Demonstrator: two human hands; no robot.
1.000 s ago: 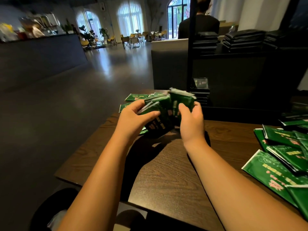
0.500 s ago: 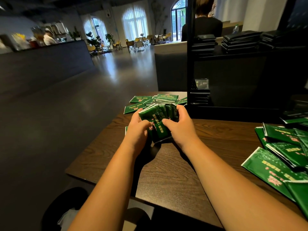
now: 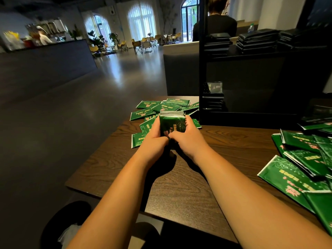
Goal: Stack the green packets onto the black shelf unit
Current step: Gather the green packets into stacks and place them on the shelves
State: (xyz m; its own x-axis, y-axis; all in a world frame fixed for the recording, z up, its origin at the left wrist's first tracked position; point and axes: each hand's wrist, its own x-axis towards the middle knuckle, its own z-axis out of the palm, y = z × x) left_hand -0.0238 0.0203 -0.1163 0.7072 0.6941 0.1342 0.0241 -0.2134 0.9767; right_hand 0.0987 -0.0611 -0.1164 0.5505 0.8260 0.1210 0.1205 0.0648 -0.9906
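Observation:
A squared-up bundle of green packets [image 3: 172, 124] stands on edge on the dark wooden table [image 3: 188, 186]. My left hand [image 3: 155, 141] presses its left side and my right hand [image 3: 188, 139] its right side, thumbs meeting in front. Loose green packets [image 3: 152, 108] lie scattered just behind the bundle. More green packets [image 3: 301, 169] are piled at the right. The black shelf unit [image 3: 251, 115] rises at the back right, with dark stacked packets [image 3: 256, 40] on its upper level and a small stack [image 3: 213, 101] on its lower level.
The table's left edge drops to a dark floor [image 3: 71, 114]. A person in black [image 3: 215, 24] stands behind the shelf unit. A long counter [image 3: 45, 58] runs along the far left, with chairs and plants beyond. A dark bin [image 3: 66, 225] sits below the table's near corner.
The fanned, raised packets have been lowered to the table and pushed together into one neat bundle, with both hands closing in from the sides.

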